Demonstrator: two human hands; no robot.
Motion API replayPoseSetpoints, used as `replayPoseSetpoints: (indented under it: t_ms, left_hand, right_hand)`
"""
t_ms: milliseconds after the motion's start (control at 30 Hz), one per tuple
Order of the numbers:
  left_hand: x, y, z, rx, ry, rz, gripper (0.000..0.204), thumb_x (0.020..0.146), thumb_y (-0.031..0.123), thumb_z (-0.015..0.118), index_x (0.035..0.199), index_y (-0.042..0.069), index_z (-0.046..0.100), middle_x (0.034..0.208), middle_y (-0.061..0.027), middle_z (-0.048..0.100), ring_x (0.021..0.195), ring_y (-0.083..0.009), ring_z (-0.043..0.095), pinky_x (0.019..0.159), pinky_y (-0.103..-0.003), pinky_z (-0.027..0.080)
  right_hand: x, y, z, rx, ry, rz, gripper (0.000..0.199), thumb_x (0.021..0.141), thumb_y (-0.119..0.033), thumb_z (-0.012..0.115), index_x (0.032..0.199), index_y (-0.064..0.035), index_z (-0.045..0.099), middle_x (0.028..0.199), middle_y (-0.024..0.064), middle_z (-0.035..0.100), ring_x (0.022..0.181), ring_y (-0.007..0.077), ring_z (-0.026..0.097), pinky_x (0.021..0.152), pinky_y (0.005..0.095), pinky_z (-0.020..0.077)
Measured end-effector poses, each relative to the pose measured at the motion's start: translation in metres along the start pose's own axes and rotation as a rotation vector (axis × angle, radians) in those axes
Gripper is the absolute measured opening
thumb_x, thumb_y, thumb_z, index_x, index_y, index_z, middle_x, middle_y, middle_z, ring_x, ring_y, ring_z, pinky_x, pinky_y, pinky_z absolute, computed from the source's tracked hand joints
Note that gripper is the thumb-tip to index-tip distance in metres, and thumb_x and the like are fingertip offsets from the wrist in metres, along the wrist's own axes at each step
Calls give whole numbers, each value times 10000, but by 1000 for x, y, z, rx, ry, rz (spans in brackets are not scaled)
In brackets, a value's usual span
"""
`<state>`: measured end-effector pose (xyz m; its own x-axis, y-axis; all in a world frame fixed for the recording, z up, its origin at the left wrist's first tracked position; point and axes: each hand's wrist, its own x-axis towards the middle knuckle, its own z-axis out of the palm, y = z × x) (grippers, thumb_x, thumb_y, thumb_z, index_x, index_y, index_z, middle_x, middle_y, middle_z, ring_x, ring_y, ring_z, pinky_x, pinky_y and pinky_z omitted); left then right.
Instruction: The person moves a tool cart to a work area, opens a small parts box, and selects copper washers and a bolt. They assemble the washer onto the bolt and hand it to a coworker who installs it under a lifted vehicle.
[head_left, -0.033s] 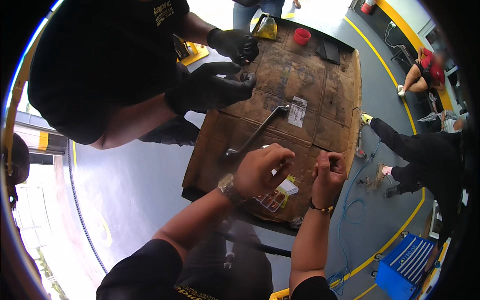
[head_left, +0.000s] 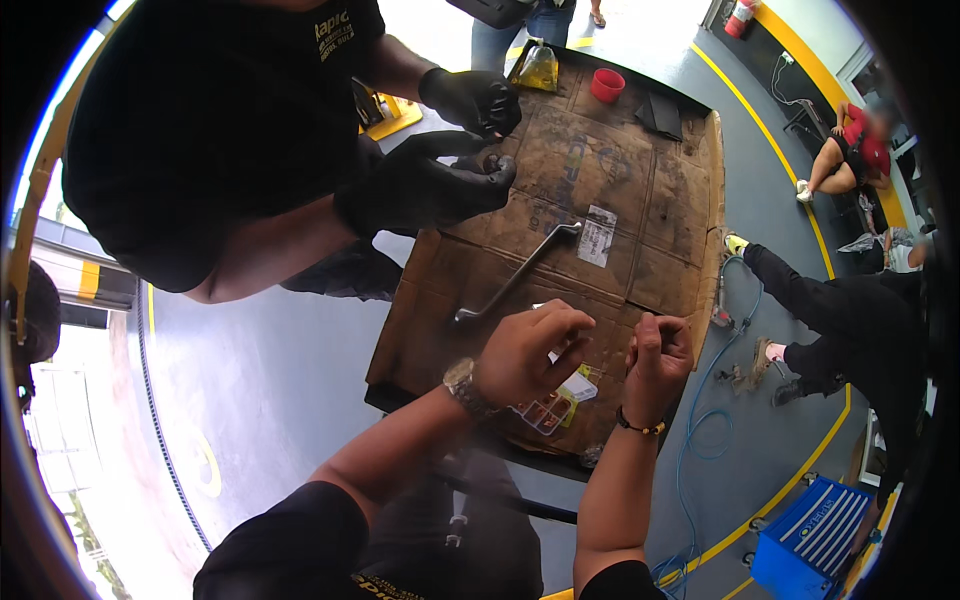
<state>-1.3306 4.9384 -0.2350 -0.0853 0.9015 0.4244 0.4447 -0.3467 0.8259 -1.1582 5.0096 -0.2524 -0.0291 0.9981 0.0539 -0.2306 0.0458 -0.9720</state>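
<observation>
My left hand (head_left: 522,352) is over the near part of a cardboard-covered table (head_left: 665,215), its fingers curled and the thumb close to the index finger. To its right, my right hand (head_left: 660,362) is closed in a pinch. Whatever either holds is too small or hidden to make out. Below and between them lies a clear compartment box (head_left: 545,412) of small copper-coloured parts, partly covered by my left hand. Beyond my left hand rests a double-ended offset ring wrench (head_left: 515,275). A co-worker's black-gloved hands (head_left: 425,185) are at the table's left side, fingers bent around something unclear.
A red cup (head_left: 607,85), a bag of yellow liquid (head_left: 538,68) and a black sheet (head_left: 658,115) occupy the far end. A white label (head_left: 597,236) lies mid-table. At right are a blue hose (head_left: 690,440), a blue tool chest (head_left: 812,540) and other people.
</observation>
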Motion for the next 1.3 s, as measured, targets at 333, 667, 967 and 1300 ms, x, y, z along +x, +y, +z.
replayPoseSetpoints:
  t_ms: [333, 667, 967, 1300]
  left_hand:
    - [-11, 3, 24, 152, 23, 52, 186, 887, 99, 729, 1051, 57, 651, 969, -89, 654, 754, -276, 684, 632, -358, 552]
    - [-27, -2, 9, 436, -8, 12, 161, 955, 194, 646, 869, 72, 585, 846, -99, 597, 662, -294, 648, 635, -404, 534]
    - [-30, -14, 15, 455, 9, -1, 140, 927, 171, 676, 842, 91, 599, 789, -74, 589, 626, -281, 635, 580, -386, 531]
    - [-29, -13, 20, 398, 101, 128, 163, 922, 172, 682, 827, 89, 578, 771, -75, 571, 600, -288, 617, 570, -403, 515]
  right_hand:
    - [-20, 19, 8, -406, 10, -314, 258, 936, -146, 770, 795, -60, 571, 627, -4, 570, 530, 55, 484, 498, 229, 385]
    - [-29, 14, 11, -795, 134, -492, 311, 958, -194, 753, 769, -52, 550, 596, 7, 555, 536, 83, 488, 514, 257, 409]
    - [-32, 19, 22, -122, 109, -50, 263, 1002, -184, 697, 826, -86, 529, 624, -54, 486, 529, 9, 378, 488, 213, 254]
    - [-26, 14, 17, 134, 10, 127, 272, 1016, -189, 676, 827, -99, 502, 614, -52, 447, 486, 15, 325, 445, 213, 242]
